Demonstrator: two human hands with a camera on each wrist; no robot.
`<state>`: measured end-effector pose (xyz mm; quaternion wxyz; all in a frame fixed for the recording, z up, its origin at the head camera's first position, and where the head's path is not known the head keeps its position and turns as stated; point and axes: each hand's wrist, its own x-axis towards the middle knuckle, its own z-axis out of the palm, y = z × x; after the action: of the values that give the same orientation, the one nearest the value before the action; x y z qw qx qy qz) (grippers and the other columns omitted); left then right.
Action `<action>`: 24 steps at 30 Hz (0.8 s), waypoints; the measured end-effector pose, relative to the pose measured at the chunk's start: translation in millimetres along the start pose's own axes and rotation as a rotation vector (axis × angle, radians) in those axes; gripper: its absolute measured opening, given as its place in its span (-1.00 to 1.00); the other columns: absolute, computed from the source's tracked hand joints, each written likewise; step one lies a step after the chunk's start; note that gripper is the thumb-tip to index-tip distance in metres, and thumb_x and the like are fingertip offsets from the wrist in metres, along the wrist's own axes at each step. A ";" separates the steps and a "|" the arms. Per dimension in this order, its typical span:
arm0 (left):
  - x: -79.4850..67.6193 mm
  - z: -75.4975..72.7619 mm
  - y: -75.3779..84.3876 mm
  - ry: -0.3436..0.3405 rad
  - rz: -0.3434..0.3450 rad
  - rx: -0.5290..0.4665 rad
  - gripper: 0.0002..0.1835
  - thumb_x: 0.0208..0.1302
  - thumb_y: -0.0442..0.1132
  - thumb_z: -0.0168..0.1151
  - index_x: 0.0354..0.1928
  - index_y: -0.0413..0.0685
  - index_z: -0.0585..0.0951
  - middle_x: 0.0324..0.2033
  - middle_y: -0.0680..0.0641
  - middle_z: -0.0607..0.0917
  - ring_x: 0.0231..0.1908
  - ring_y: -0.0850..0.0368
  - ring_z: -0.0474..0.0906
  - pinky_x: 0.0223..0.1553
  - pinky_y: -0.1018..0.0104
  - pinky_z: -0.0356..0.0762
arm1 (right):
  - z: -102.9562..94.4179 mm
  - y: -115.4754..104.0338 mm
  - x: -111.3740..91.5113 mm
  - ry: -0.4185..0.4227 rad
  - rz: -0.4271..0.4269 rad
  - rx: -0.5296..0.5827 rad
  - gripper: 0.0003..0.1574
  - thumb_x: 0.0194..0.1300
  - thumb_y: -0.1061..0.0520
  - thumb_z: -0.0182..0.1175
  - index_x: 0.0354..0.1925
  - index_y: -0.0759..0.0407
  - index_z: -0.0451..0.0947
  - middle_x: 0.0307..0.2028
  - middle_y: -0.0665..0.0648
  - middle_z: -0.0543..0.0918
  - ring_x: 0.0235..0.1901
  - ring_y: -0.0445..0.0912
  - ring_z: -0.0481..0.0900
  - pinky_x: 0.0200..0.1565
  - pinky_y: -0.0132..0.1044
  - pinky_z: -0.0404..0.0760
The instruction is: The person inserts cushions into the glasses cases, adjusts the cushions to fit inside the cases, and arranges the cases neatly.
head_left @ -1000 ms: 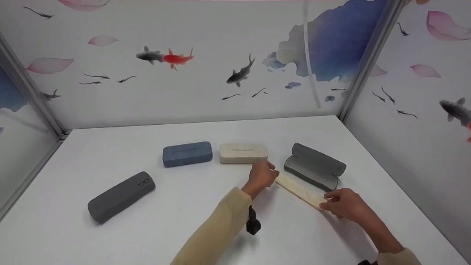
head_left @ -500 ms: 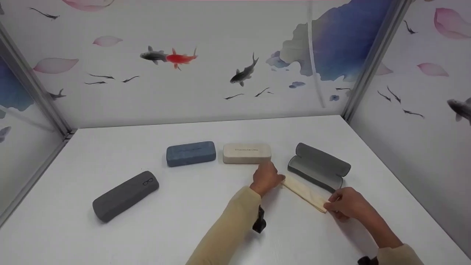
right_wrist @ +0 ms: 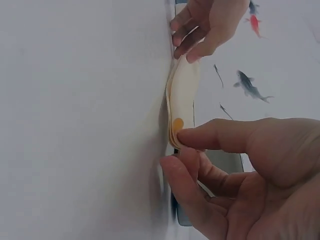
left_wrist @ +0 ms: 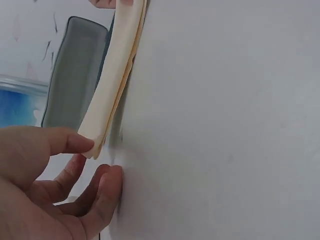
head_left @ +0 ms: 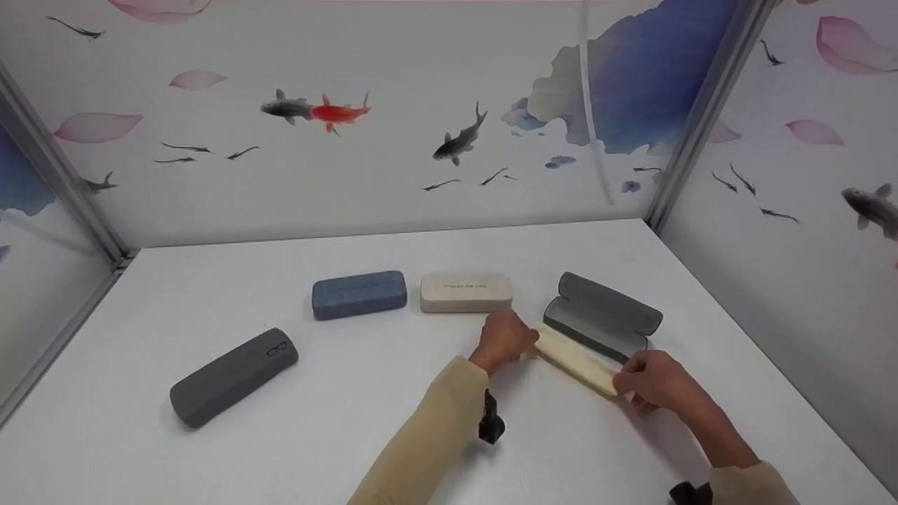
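Observation:
A pale yellow folded cloth (head_left: 577,362) stretches as a long narrow strip between the two hands. My left hand (head_left: 503,341) pinches its far end between thumb and finger. At the near end, my right hand (head_left: 656,382) pinches the cloth, its thumb beside an orange-yellow spot (right_wrist: 178,123) in the right wrist view. Stacked layers show along the cloth's edge in the left wrist view. Just behind the strip lies an open grey glasses case (head_left: 596,330), lid tipped back. My right fingers overlap the case's near corner in the head view.
A cream glasses case (head_left: 466,293) sits closed just beyond my left hand, with a blue case (head_left: 359,294) to its left. Farther left lies a closed dark grey case (head_left: 233,377) bearing a glasses mark. Printed wall panels (head_left: 393,182) border the white table (head_left: 393,449).
The cloth strip, held at both ends, has risen slightly and shifted toward the open grey case. My right hand has moved a little away from me with it. The cases stay put.

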<state>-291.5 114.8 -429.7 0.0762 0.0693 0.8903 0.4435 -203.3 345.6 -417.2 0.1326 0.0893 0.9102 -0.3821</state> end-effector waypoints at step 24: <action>32.5 29.7 26.0 0.263 -0.070 -0.672 -0.92 0.17 -0.50 0.36 -0.29 -0.28 0.74 -0.40 -0.15 0.76 -0.52 0.18 0.67 -0.45 0.43 0.65 | -58.6 -4.7 22.9 -0.025 0.079 0.316 -0.25 0.34 0.10 0.32 0.26 0.58 0.32 -0.32 0.01 0.73 -0.30 -0.23 0.74 -0.16 -0.28 0.75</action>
<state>-316.0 159.6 -428.9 -0.0051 -0.0479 0.6989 0.7136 -236.4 385.9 -381.7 0.1430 0.1399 0.8330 -0.5159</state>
